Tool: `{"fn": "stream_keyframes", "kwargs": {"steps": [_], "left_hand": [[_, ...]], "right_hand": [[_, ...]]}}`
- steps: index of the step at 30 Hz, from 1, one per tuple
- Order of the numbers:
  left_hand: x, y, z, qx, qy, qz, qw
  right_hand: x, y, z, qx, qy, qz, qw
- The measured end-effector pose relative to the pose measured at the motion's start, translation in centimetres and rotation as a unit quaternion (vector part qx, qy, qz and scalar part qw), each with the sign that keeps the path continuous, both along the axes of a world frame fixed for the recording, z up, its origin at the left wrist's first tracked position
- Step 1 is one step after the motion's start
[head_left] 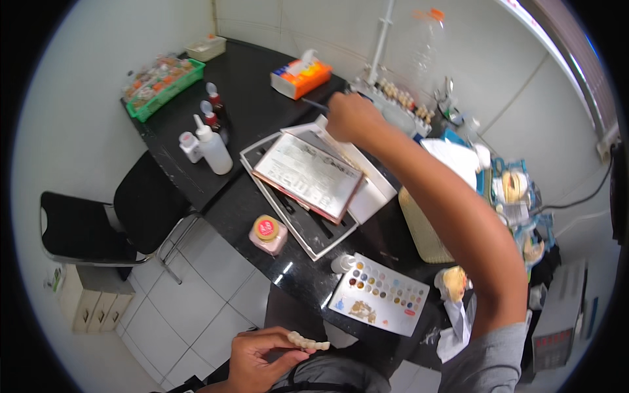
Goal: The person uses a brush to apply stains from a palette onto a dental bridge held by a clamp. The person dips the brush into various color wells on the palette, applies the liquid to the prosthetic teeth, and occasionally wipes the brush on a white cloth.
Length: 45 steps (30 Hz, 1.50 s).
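Observation:
Near the lower edge, my left hand (257, 360) pinches a curved row of cream-coloured artificial teeth (308, 341) between thumb and fingers. My right hand (356, 118) reaches far across the table, closed around a thin dark stick-like tool (315, 103); its tip points left, and its kind cannot be made out. Just beyond that hand stand a rack of tooth-coloured samples (396, 95) and an orange tissue pack (302, 78). Below the right forearm lies a white palette (380, 295) with several small wells of colour, a small clear cup (343, 263) at its corner.
A shallow tray (314, 252) holds a flat case (308, 173). Left of it are a white squeeze bottle (215, 154) and a pink jar (268, 234). A green basket (167, 88) sits at the far left, dental models (514, 187) at right. A black chair (144, 196) stands beside the table.

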<state>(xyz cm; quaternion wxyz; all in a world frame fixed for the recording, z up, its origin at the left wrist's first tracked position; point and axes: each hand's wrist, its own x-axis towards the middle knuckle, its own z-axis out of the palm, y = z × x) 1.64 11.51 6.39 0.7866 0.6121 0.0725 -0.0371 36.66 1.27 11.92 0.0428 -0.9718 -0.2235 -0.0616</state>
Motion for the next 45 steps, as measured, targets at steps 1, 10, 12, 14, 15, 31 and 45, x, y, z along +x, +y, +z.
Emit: {"fn": "stream_keyframes", "kwargs": {"steps": [1, 10, 12, 14, 15, 31, 45], "left_hand": [[-0.1, 0.3, -0.3, 0.004, 0.010, -0.001, 1.000], [-0.8, -2.2, -2.2, 0.031, -0.020, 0.011, 0.999], [-1.1, -4.3, -2.2, 0.015, -0.017, 0.008, 1.000], [-1.2, -5.5, -2.9, 0.016, -0.015, -0.051, 0.998], [-1.5, -5.7, -2.8, 0.022, -0.018, -0.061, 0.998], [-3.2, -15.3, -1.4, 0.011, 0.069, -0.233, 0.970], [-3.8, -14.5, -1.3, 0.019, 0.057, -0.245, 0.968]], "right_hand": [[0.6, 0.0, 0.5, 0.022, 0.020, 0.054, 0.998], [-15.3, -12.5, 11.0, 0.005, -0.061, 0.024, 0.998], [-20.7, -18.0, 12.0, 0.020, -0.091, -0.029, 0.995], [-25.3, -23.1, 11.8, 0.037, -0.105, -0.096, 0.989], [-27.0, -24.8, 11.4, 0.056, -0.106, -0.119, 0.986], [-38.4, -33.7, -3.6, 0.200, -0.031, -0.261, 0.944], [-35.9, -34.7, 0.1, 0.196, -0.143, -0.219, 0.945]]}}
